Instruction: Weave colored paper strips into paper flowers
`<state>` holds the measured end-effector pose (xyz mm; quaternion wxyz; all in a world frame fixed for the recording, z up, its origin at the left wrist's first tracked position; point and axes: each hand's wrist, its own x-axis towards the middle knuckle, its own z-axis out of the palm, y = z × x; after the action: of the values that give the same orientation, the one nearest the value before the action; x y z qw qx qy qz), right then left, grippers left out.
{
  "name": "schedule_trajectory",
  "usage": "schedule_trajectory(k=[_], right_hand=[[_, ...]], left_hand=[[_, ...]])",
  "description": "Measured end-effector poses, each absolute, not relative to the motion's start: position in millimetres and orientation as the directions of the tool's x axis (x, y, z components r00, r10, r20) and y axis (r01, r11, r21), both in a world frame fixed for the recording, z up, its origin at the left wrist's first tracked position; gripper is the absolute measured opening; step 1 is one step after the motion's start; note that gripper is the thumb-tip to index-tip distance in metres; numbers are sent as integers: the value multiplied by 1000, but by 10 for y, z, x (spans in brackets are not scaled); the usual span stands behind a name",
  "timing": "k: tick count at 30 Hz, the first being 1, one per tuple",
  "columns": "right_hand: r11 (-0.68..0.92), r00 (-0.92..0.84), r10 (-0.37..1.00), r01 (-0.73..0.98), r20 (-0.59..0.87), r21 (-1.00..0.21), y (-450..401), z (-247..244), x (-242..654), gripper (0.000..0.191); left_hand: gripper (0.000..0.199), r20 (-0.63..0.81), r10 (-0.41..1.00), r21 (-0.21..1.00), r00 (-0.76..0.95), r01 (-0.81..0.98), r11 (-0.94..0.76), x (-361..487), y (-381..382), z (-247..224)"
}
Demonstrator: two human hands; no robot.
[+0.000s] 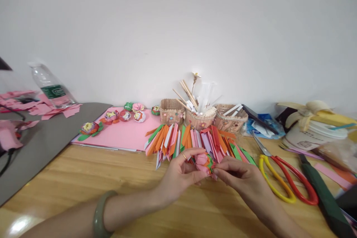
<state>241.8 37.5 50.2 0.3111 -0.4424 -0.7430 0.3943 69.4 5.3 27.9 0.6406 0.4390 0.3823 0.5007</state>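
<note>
Left hand [174,180] grasping the paper flower [202,161] from its left side, thumb below, index finger over the top; right hand [247,178] pinching its right edge with thumb and fingertips. Flower is held between both hands, above the near-middle of the tabletop [125,182]; probably one hand steadies it while the other works the petals. Orientation: compact, roundish, no clear long axis. Pink petals on the left, green and orange layers toward the right hand; which way its open face points, can't tell, fingers cover part.

Scissors [269,154] just beyond the right hand, handles toward the person, blades pointing away and left, likely for easy pickup. Folded paper pieces [167,139] fanned in a row behind the flower, mostly long axis away from the person, presumably spread for easy picking. Farther left, pink sheet [131,134] carrying several paper flowers [111,116], seemingly set clear of the hands. Farthest, woven baskets [171,109] lined up near the wall [178,26], the middle one keeping sticks [186,91] upright or tilted.
</note>
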Motion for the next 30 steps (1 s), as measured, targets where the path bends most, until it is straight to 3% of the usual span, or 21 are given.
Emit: schedule_trajectory(k=[17,20,26,28,30], right_hand=[[217,-424,904,332,61,-918,367,609,2392,20],[320,-426,894,394,138,-862,360,570,2391,20],[618,-406,786,521,466,-589,280,414,2399,13],[643,-401,765,505,504,-575,266,402,2396,13],[612,-404,790,471,461,-635,272,429,2392,13]], left_hand=[[47,-55,965,899,258,-408,160,674,60,290],[48,-48,965,906,260,-395,151,674,57,284],[43,13,986,954,169,-297,39,692,43,264],[41,31,987,953,157,-303,18,694,42,261],[41,30,985,945,168,-326,27,690,44,264]])
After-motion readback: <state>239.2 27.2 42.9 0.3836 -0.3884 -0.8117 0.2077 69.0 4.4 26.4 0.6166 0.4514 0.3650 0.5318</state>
